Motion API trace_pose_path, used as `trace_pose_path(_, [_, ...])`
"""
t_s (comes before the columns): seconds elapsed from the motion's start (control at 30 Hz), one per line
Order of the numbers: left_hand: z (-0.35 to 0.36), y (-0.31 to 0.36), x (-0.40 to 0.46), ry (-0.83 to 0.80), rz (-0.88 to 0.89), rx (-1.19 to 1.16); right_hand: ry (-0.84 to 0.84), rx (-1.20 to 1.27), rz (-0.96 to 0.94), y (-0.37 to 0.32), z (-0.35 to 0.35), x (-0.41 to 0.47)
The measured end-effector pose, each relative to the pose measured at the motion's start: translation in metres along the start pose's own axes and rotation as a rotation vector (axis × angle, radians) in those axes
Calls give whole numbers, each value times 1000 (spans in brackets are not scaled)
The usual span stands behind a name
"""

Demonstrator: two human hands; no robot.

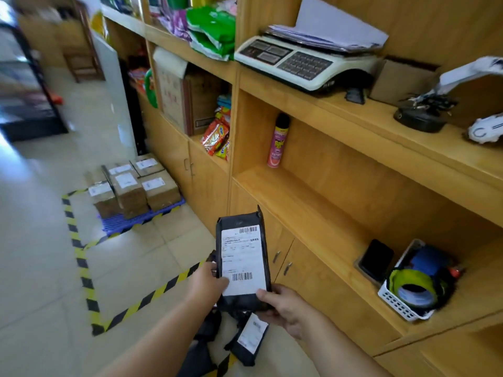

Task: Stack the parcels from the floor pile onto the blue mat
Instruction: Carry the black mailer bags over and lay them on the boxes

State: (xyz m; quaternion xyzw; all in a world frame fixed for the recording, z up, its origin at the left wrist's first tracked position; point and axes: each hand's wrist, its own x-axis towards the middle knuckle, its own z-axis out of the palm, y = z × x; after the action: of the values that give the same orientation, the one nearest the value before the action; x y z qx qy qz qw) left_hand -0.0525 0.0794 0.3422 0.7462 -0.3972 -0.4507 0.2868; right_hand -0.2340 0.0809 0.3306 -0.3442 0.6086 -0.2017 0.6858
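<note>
Parcel (243, 258), a black bag with its label up, sits low centre of the frame, left hand (206, 281) and right hand (283, 306) pinching its near corners. More bags (249, 340) lie below. Best carried flat to the mat (141, 217), left of centre, and laid squarely on the boxes (130, 186).

Both hands, left (208, 281) and right (283, 308), grip with curled fingers.
</note>
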Motion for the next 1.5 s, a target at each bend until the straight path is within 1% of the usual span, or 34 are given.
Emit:
trace_pose_path(0.1, [-8,-6,-22,6,-9,-52,-39,-37,-17,-4,11,-9])
trace_pose_path(0.2, [-22,-11,-36,45,-21,-112,-33,-170,-42,-14,28,-20])
trace_pose_path(0.4, [-63,-22,-43,118,-44,-240,-62,-373,-192,-37,72,-26])
trace_pose_path(0.57, [-105,-40,-37,153,-33,-338,-86,-446,-228,-50,119,-18])
trace_pose_path(0.73, [-162,-66,-18,177,-45,-397,-103,-517,-288,-64,183,-8])
trace_pose_path(0.87, [-228,-96,7,206,-59,-433,-91,-560,-292,-77,255,8])
trace_pose_path(1.0, [-308,-124,33,214,-52,-408,-84,-497,-207,-87,342,30])
trace_pose_path(1.13, [-393,-150,65,221,-35,-384,-124,-348,-108,-99,432,53])
trace_pose_path(1.23, [-447,-169,84,231,-28,-317,-133,-302,-68,-109,490,66])
trace_pose_path(1.3, [-475,-177,95,244,-14,-288,-125,-300,-77,-116,519,76])
trace_pose_path(1.43, [-510,-190,126,209,13,-320,-108,-321,-102,-134,561,104])
trace_pose_path(1.5, [-523,-194,146,219,15,-336,-108,-331,-109,-144,579,121])
